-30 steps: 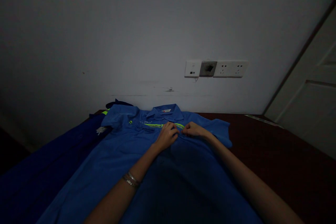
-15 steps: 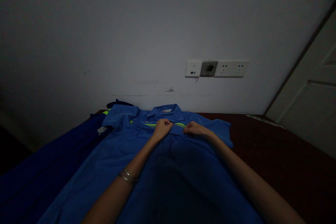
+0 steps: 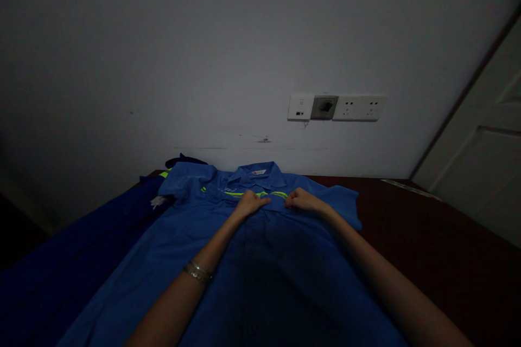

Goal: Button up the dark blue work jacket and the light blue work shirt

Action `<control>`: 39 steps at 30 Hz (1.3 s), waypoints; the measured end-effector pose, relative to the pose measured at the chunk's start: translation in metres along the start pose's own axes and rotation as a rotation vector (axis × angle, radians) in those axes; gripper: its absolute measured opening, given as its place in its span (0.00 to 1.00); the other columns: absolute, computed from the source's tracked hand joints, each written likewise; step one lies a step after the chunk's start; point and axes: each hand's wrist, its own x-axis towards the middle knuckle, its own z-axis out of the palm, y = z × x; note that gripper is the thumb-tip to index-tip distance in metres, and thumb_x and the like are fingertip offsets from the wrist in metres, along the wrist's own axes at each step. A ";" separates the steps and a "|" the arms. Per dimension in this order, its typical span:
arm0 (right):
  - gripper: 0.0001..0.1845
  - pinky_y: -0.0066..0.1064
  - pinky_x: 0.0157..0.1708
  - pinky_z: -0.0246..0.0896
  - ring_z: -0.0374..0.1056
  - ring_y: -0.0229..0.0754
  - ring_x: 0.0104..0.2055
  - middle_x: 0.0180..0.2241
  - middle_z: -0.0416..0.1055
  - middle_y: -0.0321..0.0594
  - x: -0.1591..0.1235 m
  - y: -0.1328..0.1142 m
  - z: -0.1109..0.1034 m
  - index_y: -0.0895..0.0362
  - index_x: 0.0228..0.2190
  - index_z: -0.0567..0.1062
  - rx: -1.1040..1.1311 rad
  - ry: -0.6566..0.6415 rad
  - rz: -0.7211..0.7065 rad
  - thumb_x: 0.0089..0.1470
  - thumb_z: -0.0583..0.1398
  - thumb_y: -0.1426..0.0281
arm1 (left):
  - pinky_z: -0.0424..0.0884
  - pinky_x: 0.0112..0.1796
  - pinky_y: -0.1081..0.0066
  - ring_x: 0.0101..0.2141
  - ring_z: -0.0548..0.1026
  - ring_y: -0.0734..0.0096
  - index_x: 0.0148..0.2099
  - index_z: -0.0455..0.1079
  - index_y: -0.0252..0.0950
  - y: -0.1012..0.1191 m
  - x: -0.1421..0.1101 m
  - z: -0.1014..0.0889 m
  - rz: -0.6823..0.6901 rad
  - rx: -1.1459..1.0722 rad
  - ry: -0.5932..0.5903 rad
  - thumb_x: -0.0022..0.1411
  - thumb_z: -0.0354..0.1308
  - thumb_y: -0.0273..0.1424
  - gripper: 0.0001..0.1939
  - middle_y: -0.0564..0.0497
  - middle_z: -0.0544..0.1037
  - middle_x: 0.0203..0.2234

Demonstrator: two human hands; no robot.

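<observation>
A blue short-sleeved shirt lies spread out, its collar toward the wall and a white label inside the neck. Yellow-green stripes cross its chest. My left hand is closed on the shirt front just below the collar, fingers pinched on the cloth. To its right, my right hand pinches the shirt along a fold of the chest beside the stripe. The fingertips of both hands are partly hidden by the knuckles, and the picture is dark.
A darker blue garment lies on the left, partly under the shirt. Beneath is a dark red-brown table against the wall. Sockets and switches sit on the wall, and a white panelled door stands at the right.
My left hand has shifted slightly down toward me, its thumb now stretched to the right along the cloth. My right hand stays nearly in place.
</observation>
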 end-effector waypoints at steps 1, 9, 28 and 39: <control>0.08 0.21 0.15 0.48 0.54 0.30 0.17 0.16 0.62 0.33 0.000 0.000 0.000 0.62 0.19 0.71 -0.002 0.006 0.001 0.38 0.59 0.69 | 0.45 0.19 0.75 0.14 0.54 0.80 0.12 0.55 0.35 0.000 0.000 0.001 0.006 -0.017 -0.013 0.43 0.58 0.44 0.22 0.58 0.55 0.07; 0.08 0.21 0.14 0.48 0.54 0.30 0.14 0.13 0.61 0.35 -0.004 -0.005 0.003 0.62 0.16 0.69 -0.054 0.076 0.013 0.38 0.58 0.69 | 0.49 0.19 0.76 0.15 0.57 0.80 0.15 0.62 0.33 0.001 0.004 -0.001 0.034 -0.042 -0.050 0.42 0.59 0.37 0.15 0.58 0.60 0.09; 0.07 0.21 0.14 0.56 0.65 0.36 0.17 0.21 0.69 0.41 -0.015 -0.026 0.010 0.61 0.18 0.68 -0.187 0.143 0.118 0.37 0.58 0.69 | 0.49 0.19 0.75 0.15 0.56 0.79 0.15 0.66 0.31 0.014 0.002 -0.005 -0.003 -0.117 -0.101 0.40 0.60 0.36 0.13 0.56 0.61 0.09; 0.05 0.21 0.15 0.56 0.61 0.33 0.17 0.18 0.67 0.37 -0.008 -0.015 0.009 0.62 0.19 0.70 -0.140 0.132 0.026 0.36 0.59 0.71 | 0.43 0.15 0.77 0.11 0.51 0.84 0.17 0.58 0.34 0.035 -0.012 0.006 -0.101 -0.505 -0.112 0.41 0.60 0.44 0.20 0.60 0.54 0.08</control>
